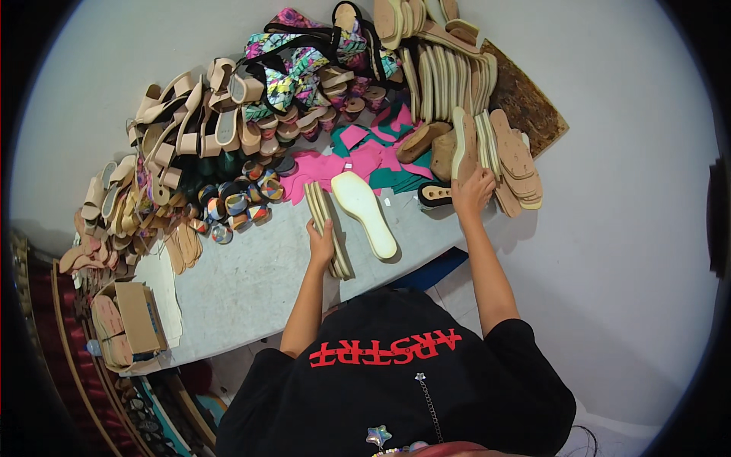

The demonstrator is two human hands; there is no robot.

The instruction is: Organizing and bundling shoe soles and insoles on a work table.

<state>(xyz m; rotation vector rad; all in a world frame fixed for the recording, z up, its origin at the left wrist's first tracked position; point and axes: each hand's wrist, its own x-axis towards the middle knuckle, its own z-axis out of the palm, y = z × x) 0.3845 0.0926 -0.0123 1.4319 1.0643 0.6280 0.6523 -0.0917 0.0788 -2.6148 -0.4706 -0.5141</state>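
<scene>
My left hand (pixel 321 242) is closed around a small stack of cream shoe soles (pixel 317 204) standing on edge on the table. Just right of that stack, a single pale cream sole (pixel 365 209) lies flat. Farther right, my right hand (pixel 474 192) grips the near end of a tan-and-cream sole (pixel 463 141), its far end pointing away from me. Beside this hand are a wooden shoe last (pixel 443 154) and a black piece with round holes (pixel 435 195). Several tan soles (pixel 516 156) are piled to its right.
Pink fabric pieces (pixel 312 171) and green ones (pixel 396 181) lie behind the soles. Finished sandals (pixel 228 126) are heaped along the wall. More soles (pixel 445 76) stand in a row at the back. A cardboard box (pixel 139 316) sits at the grey table's (pixel 228 274) left end.
</scene>
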